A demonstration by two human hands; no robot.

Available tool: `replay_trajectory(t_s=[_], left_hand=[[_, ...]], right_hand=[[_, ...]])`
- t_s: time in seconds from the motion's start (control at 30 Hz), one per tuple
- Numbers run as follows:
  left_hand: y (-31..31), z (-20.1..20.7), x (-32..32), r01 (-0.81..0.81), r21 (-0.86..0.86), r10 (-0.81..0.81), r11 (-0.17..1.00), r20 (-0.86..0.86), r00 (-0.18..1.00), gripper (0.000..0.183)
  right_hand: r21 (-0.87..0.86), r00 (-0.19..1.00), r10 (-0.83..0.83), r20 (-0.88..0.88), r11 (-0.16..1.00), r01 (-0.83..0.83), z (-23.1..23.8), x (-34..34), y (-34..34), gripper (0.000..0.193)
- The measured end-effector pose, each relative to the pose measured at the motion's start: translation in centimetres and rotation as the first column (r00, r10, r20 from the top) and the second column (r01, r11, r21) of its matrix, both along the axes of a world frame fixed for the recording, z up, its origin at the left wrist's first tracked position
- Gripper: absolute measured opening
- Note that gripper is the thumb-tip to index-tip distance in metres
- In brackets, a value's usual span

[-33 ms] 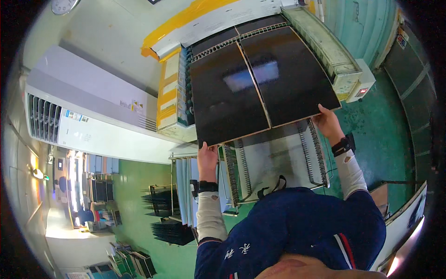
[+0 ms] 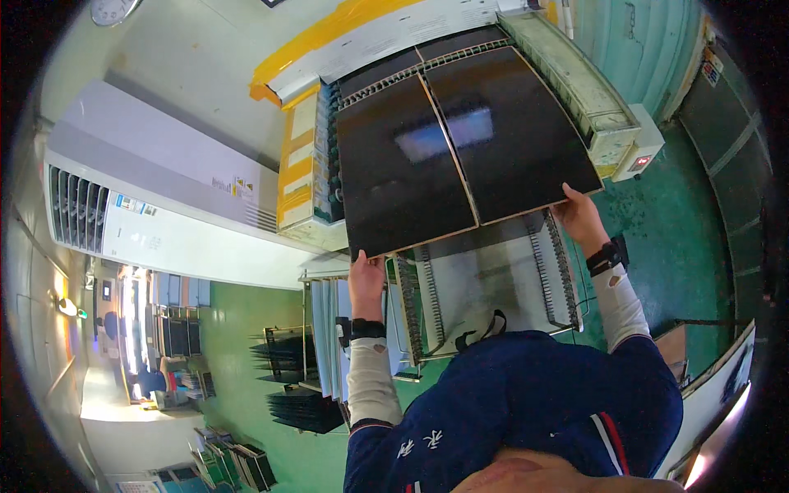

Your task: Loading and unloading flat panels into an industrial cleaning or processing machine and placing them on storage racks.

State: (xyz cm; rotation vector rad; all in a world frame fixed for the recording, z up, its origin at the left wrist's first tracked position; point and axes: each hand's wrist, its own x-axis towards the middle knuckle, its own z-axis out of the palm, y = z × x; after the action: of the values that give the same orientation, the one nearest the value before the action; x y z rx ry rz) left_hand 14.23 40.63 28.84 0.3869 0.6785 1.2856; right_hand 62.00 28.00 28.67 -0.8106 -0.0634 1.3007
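left black panel point(image 2: 400, 177), right black panel point(image 2: 514, 131): side by side, over roller conveyor point(image 2: 465, 56), near edges above slotted rack point(image 2: 564, 275). left hand point(image 2: 367, 279), right hand point(image 2: 582, 222): each pinching its panel's outer near corner. risk: uneven pulling could knock inner edges together.

The head view looks steeply down and forward from the wearer's own head, fairly near the black panels point(image 2: 518, 156). A navy shirt point(image 2: 534, 403) fills the area below the panels. The wide fisheye also reaches green floor point(image 2: 238, 329) well to their left, where straight edges bend and distant detail seems too small to read surely.
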Motion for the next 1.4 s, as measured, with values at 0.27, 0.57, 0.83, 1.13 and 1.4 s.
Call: replay_trajectory(t_s=[0.27, 0.57, 0.83, 1.13, 1.4], left_hand=[[1.3, -0.4, 0.3, 0.025, 0.038, -0.023, 0.999, -0.034, 0.999, 0.022], [3.4, -2.1, -0.6, 0.041, -0.01, -0.041, 0.999, -0.048, 0.998, 0.024], [3.2, -0.9, 0.5, 0.021, -0.015, -0.022, 1.0, -0.051, 0.998, 0.02], [2.2, -0.8, 0.4, 0.116, 0.064, -0.109, 0.991, -0.096, 0.989, 0.019], [-2.0, -1.8, 1.5, 0.113, -0.01, -0.113, 0.994, -0.171, 0.979, 0.036]], right_hand=[[0.008, 0.999, 0.021, -0.042, 1.0, -0.021, -1.2, 1.5, 1.1, 0.011], [0.008, 1.0, 0.009, -0.011, 1.0, -0.009, -1.3, 2.1, 2.1, 0.009], [0.017, 0.999, -0.032, -0.033, 0.999, 0.032, -1.5, 2.5, 3.0, 0.011], [0.013, 1.0, -0.031, 0.002, 0.999, 0.031, -0.7, 3.2, 3.9, 0.016], [-0.075, 0.995, 0.085, 0.058, 0.994, -0.08, -1.0, 3.8, 4.4, 0.021]])
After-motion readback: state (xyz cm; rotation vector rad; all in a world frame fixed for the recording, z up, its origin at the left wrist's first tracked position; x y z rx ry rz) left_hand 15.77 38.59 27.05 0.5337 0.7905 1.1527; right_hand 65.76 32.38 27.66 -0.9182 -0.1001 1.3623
